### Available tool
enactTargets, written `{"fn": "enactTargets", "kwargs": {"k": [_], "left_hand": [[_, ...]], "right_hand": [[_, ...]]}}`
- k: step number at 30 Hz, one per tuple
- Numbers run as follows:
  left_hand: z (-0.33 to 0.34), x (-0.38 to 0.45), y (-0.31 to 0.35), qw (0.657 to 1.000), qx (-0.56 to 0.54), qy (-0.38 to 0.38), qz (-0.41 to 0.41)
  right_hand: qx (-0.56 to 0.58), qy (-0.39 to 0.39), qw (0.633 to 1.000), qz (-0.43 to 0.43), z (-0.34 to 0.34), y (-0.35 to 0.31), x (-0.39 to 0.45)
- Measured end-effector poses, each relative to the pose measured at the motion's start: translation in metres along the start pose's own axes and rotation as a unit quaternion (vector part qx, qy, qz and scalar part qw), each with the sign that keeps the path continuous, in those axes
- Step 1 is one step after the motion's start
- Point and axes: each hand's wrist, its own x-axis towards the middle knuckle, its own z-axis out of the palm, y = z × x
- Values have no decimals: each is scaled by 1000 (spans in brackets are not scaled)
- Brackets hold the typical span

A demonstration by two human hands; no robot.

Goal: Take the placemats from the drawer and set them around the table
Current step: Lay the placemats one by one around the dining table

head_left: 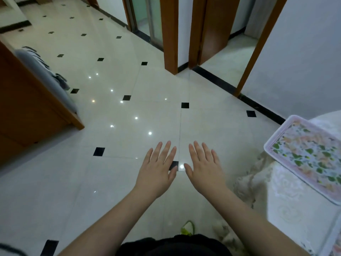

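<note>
Both bare hands are held out in front, palms down and side by side, close but not touching. The left hand (pixel 158 168) has straight, slightly spread fingers and holds nothing; the right hand (pixel 203 166) is the same, fingers straight and fanned, holding nothing.

Beneath and ahead of the hands lies a wide stretch of glossy cream tiled floor with small black diamond insets (pixel 118 111), open all the way forward. To the left of the left hand, well apart, stands the corner of a brown wooden cabinet (pixel 31 111) with grey cloth (pixel 46 74) draped over its edge. Ahead and beyond the fingertips rise two brown wooden door frames (pixel 169 34), with a black skirting line (pixel 239 93) running back toward the right hand.

One rectangular floral placemat with a pink-white border (pixel 306 156) lies to the right of the right hand, near it, on the corner of a table covered in white lace cloth (pixel 295 209); its near edge overhangs the table's edge slightly.
</note>
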Motion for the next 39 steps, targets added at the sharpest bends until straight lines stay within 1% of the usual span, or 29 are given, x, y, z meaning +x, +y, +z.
{"fn": "enactTargets", "kwargs": {"k": [2,3,8,11,14,16,19,21,25,28,30,34,39], "left_hand": [[-5,22,-3,1000,-2,-7,-5],[-7,32,-4,1000,-2,-4,-5],[-5,94,-13,999,10,6,40],[-5,138,-20,999,-3,4,54],[1,186,-31,996,-20,4,81],[3,219,-42,995,-27,-1,100],[-6,268,-58,991,-33,-6,132],[-13,300,-70,986,-25,5,165],[-22,366,-83,979,-36,-14,198],[-16,406,-68,968,-41,-36,246],[-14,420,-52,961,-28,-19,273],[-8,454,-8,943,-24,-10,332],[2,501,54,917,-8,-19,397]], "right_hand": [[9,1,1000,4,-4,5,21],[12,14,1000,13,-6,7,29],[18,37,998,40,-9,19,73],[18,47,996,74,-14,32,108],[3,35,994,103,-13,45,146],[-3,42,992,122,-13,50,171],[-6,38,988,152,-21,55,207],[-4,37,983,178,-26,58,227],[0,51,972,231,-27,73,253],[-2,76,959,274,-22,94,263],[-3,81,953,293,-24,104,267],[13,81,934,348,-28,133,272],[24,87,908,410,-18,185,271]]}}
